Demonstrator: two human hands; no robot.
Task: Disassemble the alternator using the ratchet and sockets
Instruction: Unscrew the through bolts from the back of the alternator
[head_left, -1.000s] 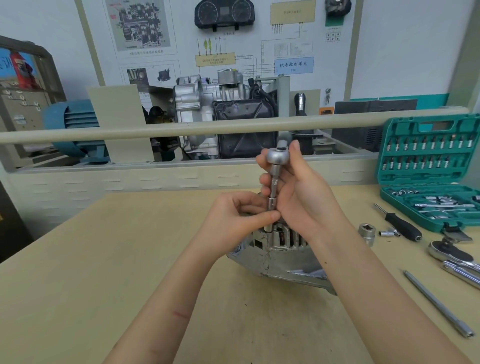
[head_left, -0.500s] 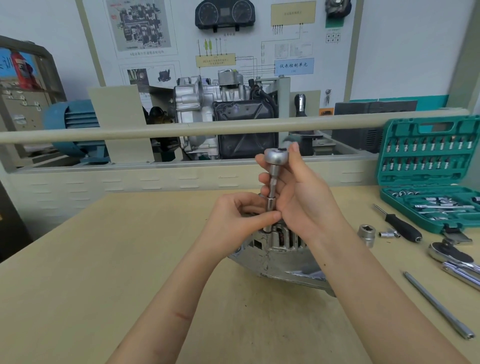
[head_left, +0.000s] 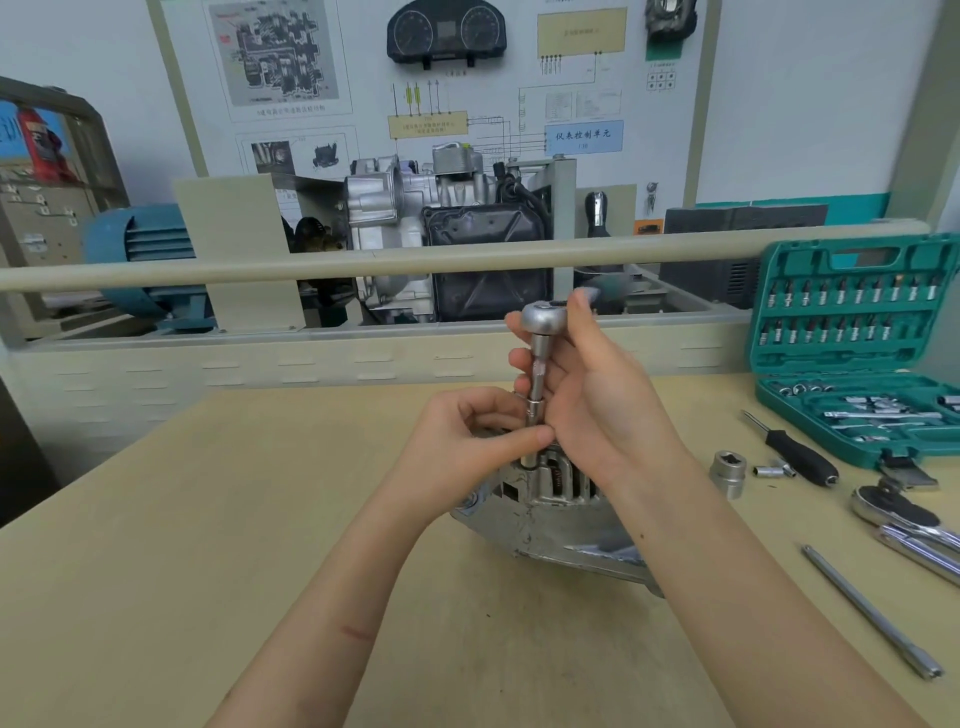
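A silver alternator (head_left: 550, 525) lies on the tan table (head_left: 156, 571) at centre. A small ratchet (head_left: 541, 319) stands upright over it, with an extension and socket (head_left: 534, 410) running down to the alternator's top. My right hand (head_left: 597, 395) holds the ratchet head and shaft from the right, fingers wrapped behind it. My left hand (head_left: 467, 441) pinches the socket's lower end between thumb and fingers, just above the housing. The bolt under the socket is hidden.
An open teal socket case (head_left: 852, 353) stands at the right. Near it lie a black-handled driver (head_left: 800, 457), a large loose socket (head_left: 728, 470), a small socket (head_left: 771, 471), a second ratchet (head_left: 904, 519) and a long extension bar (head_left: 872, 613). A rail and engine display stand behind.
The ratchet head has dropped slightly and my right-hand fingers have shifted around it. The left hand keeps its pinch on the socket; the alternator has not moved.
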